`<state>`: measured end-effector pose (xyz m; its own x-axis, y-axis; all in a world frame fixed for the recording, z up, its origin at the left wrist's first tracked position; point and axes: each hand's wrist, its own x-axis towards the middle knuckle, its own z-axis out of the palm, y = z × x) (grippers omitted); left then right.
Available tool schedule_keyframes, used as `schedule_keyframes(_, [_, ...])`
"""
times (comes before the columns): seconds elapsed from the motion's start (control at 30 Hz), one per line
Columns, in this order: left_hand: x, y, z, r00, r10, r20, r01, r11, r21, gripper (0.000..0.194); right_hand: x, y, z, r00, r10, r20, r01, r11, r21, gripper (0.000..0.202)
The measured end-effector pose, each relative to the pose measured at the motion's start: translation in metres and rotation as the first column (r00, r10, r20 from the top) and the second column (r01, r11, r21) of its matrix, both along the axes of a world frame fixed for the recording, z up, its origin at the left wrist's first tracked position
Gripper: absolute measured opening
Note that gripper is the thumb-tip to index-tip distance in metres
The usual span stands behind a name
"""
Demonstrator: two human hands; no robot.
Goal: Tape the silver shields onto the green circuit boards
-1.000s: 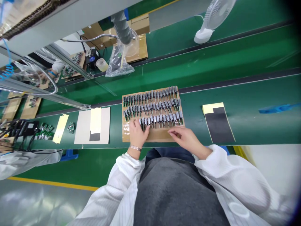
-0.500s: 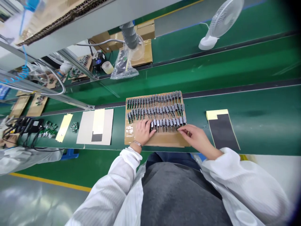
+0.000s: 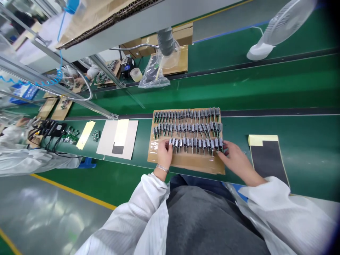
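Three rows of small upright circuit boards with grey parts on top stand on a cardboard sheet (image 3: pixel 186 163) in front of me. My left hand (image 3: pixel 164 154) is at the left end of the front row (image 3: pixel 196 144), its fingers and thumb closed against the end board. At the opposite end, my right hand (image 3: pixel 235 158) has its thumb in front and its fingers behind the last boards. The middle row (image 3: pixel 187 130) and the back row (image 3: pixel 186 115) stand behind, untouched. Several boards lean slightly.
Right of the cardboard lies a black sheet with a yellow edge (image 3: pixel 268 159). To the left are a pale board (image 3: pixel 103 141), a yellow strip (image 3: pixel 85 135) and loose circuit boards (image 3: pixel 70 135). An extraction hose (image 3: pixel 166 41) hangs ahead; a co-worker's sleeve (image 3: pixel 16 161) is far left.
My left hand has drawn back from over the front row to its left end. My right hand has moved around the right end. The view has turned, shifting the bench scene rightward.
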<state>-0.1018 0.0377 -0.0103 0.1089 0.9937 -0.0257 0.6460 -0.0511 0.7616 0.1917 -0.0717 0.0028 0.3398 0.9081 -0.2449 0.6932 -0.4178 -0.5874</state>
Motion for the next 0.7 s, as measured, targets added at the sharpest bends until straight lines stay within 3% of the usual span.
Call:
schedule_keyframes(0.37, [0.000, -0.001, 0.001, 0.996, -0.013, 0.085, 0.018, 0.999, -0.051, 0.036, 0.009, 0.009, 0.019, 0.994, -0.026, -0.104, 0.018, 0.997, -0.079, 0.057])
schedule_keyframes(0.57, [0.005, -0.002, 0.006, 0.997, 0.004, 0.079, 0.001, 0.998, -0.058, 0.035, 0.009, 0.020, 0.032, 0.987, -0.094, -0.134, 0.062, 0.973, -0.223, 0.061])
schedule_keyframes(0.7, [0.004, -0.001, 0.010, 0.997, 0.001, 0.072, 0.005, 0.997, -0.074, 0.033, 0.010, 0.022, 0.029, 0.989, -0.086, -0.116, 0.054, 0.965, -0.256, 0.066])
